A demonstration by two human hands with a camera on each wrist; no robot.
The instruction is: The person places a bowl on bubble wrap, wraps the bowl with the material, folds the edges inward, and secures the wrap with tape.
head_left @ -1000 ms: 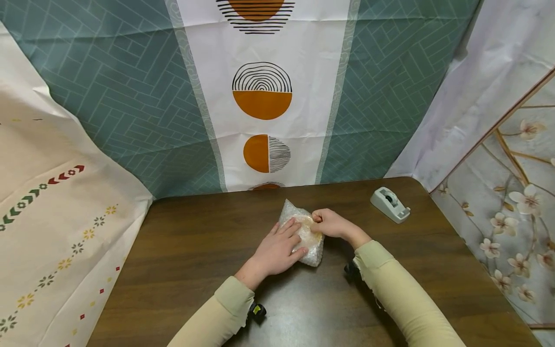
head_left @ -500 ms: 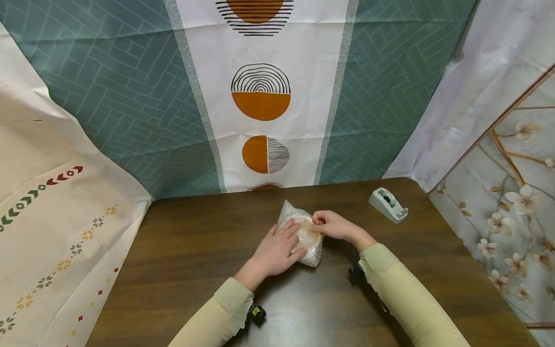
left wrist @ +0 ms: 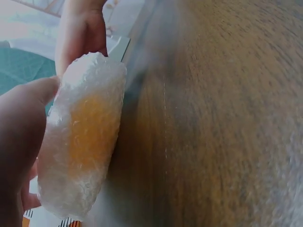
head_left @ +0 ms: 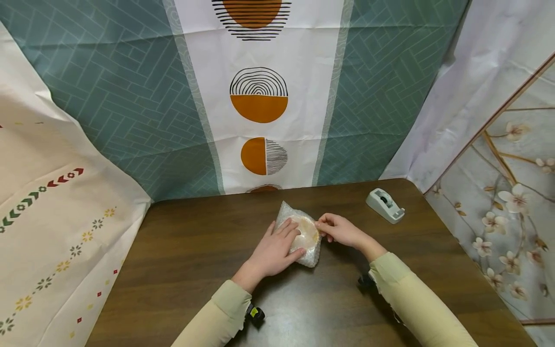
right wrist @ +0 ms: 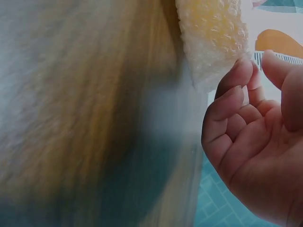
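A bubble-wrapped packet [head_left: 309, 234] lies on the table, with a pale round shape showing on its upper face. In the left wrist view something orange shows through the bubble wrap [left wrist: 92, 137]. My left hand [head_left: 270, 253] rests on the packet from the left, its fingers spread and straight and its thumb by the near edge. At the far right edge, my right hand [head_left: 344, 231] touches the packet with its fingertips. From the right wrist, the index fingertip sits against the wrap, with a gap between it and the thumb [right wrist: 279, 71]; the other fingers are bent.
A white tape dispenser [head_left: 385, 205] stands at the back right of the brown wooden table [head_left: 195, 270]. Patterned cloths [head_left: 286, 96] hang behind the table and on both sides. A small black wrist camera [head_left: 255, 314] sits under the left cuff.
My right hand has slid right, from over the packet's round face to its edge, and its fingers have loosened. My left hand keeps its place on the packet.
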